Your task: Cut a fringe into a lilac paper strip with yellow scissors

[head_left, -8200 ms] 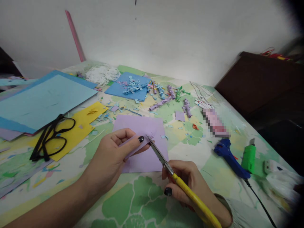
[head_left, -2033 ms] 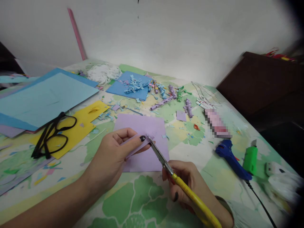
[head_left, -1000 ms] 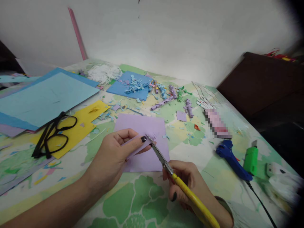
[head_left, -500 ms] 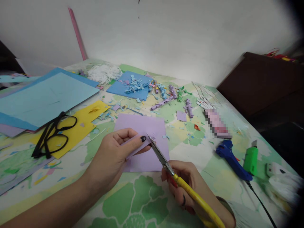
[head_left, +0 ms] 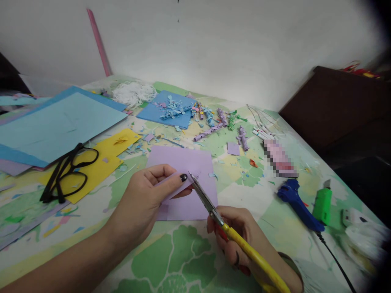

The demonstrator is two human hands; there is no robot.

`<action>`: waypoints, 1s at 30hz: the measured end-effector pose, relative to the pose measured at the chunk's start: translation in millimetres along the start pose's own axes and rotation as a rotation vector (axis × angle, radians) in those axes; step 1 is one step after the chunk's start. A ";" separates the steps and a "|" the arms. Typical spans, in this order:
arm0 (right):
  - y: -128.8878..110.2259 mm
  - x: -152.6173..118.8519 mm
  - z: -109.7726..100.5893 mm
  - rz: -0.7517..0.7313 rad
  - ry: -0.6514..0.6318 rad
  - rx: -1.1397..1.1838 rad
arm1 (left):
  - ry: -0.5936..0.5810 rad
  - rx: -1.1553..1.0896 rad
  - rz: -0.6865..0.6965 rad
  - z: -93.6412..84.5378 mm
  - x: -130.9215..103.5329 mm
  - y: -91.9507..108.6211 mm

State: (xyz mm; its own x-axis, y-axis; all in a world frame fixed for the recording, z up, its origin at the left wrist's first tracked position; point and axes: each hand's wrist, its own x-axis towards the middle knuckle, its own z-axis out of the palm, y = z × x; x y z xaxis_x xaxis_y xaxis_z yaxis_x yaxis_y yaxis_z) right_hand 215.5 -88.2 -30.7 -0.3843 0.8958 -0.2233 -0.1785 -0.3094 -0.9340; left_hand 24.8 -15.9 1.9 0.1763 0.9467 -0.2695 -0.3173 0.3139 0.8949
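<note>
My left hand (head_left: 149,191) pinches a narrow folded strip of purple paper (head_left: 172,193) between thumb and fingers. In my right hand (head_left: 235,232) is a pair of scissors (head_left: 249,249) with yellow and red handles. The scissor blades point up and left, their tips beside the strip's end near my left thumb; they look nearly closed. Whether the blades touch the strip I cannot tell. Beneath both lies a square purple sheet (head_left: 195,158) on the flowered tablecloth, partly hidden by my left hand.
Black glasses (head_left: 81,165) rest on yellow paper (head_left: 104,179) at left, beside stacked blue sheets (head_left: 70,114). Rolled paper pieces (head_left: 210,132) and scraps lie behind. On the right are a blue glue gun (head_left: 301,207), a green cutter (head_left: 323,207) and a phone-like pixelated object (head_left: 279,158).
Hardly anything differs. My hands, the strip and the scissors keep almost the same place, and the whole view has shifted very slightly.
</note>
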 end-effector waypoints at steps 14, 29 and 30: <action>1.8 2.1 2.0 0.021 0.066 -0.035 | -0.012 -0.008 0.006 -2.9 1.1 -1.8; -0.9 3.3 4.5 0.050 0.105 -0.043 | -0.006 -0.020 0.002 -1.9 1.2 -1.2; 0.1 3.2 4.5 0.040 0.108 -0.037 | -0.009 -0.018 0.004 -1.8 1.2 -1.2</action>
State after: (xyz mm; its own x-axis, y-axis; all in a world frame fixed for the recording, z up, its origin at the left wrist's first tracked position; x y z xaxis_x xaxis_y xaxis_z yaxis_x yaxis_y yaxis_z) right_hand 210.2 -86.8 -30.2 -0.2905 0.9127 -0.2873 -0.1309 -0.3354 -0.9330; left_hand 23.7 -15.0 -0.1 0.1838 0.9472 -0.2628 -0.3343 0.3117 0.8895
